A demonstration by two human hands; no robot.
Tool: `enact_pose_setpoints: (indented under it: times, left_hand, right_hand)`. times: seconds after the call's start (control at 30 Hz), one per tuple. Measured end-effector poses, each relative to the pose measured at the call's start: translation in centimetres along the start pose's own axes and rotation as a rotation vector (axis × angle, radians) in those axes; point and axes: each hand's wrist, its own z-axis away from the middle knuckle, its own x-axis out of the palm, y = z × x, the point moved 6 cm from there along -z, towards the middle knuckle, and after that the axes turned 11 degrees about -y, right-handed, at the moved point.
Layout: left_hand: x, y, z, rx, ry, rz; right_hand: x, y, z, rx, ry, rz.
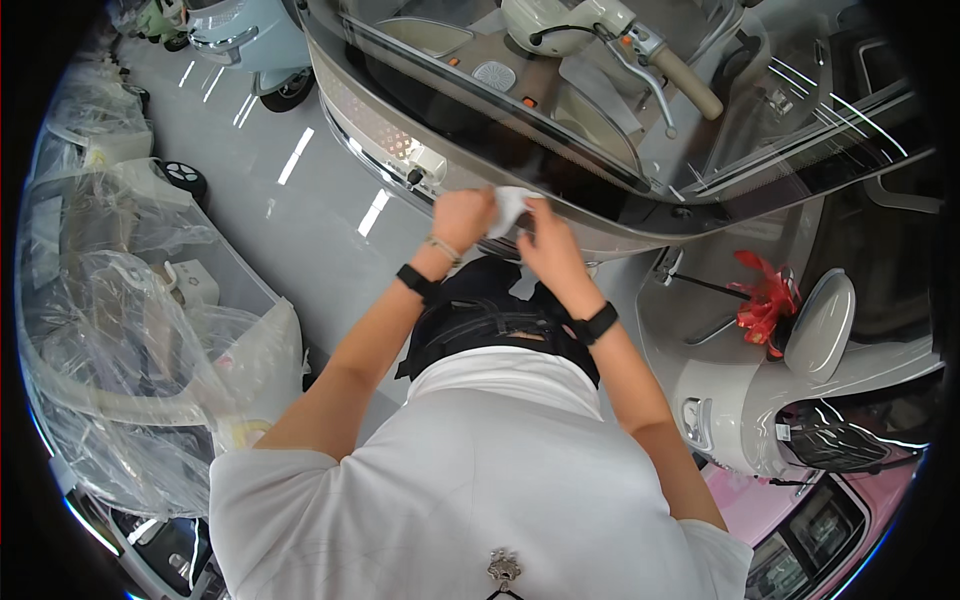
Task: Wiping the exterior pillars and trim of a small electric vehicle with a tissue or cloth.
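A crumpled white cloth or tissue [512, 211] is held between my two hands, close against the lower body panel of a cream enclosed light vehicle [600, 238]. My left hand [463, 217] grips its left side, the fingers partly hidden by the hand itself. On the other side my right hand [551, 244] pinches the cloth's upper right edge between thumb and fingers. Just above my hands runs the dark lower border of the vehicle's window [517, 161]. Behind the glass a handlebar grip [686, 81] with a brake lever shows. A small white fitting [427, 163] sits on the panel left of my hands.
Vehicles wrapped in clear plastic [142, 322] stand on the left. A light blue scooter [247, 45] is parked farther off on the glossy grey floor [262, 180]. To my right stands another pale vehicle with a mirror [821, 326] and a red ribbon bow [765, 304]; a pink vehicle [874, 495] is behind it.
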Motion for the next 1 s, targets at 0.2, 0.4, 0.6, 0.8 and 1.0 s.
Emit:
enact_pose_setpoints:
  times: [0.2,0.4,0.6,0.8,1.0]
  left_hand:
    - [-2.3,-2.5,-0.1,-0.077,0.082,-0.026]
    - [1.1,5.1,-1.1,0.192,-0.019,0.090]
    - [0.9,5.9,-1.2,0.249,0.019,0.096]
    - [-1.0,0.1,0.1,0.014,0.021,0.093]
    - [1.5,6.3,-0.6,0.134,0.034,0.181]
  right_hand:
    - [1.1,-2.6,-1.8,-0.079,0.036,-0.011]
    - [-3.9,3.4,4.6,0.163,0.199,-0.116]
    - [-3.6,3.5,3.8,0.157,0.199,-0.170]
    - [0.4,-1.5,-1.3,-0.090,0.067,-0.062]
    - [-3.8,2.3,3.3,0.163,0.258,-0.171]
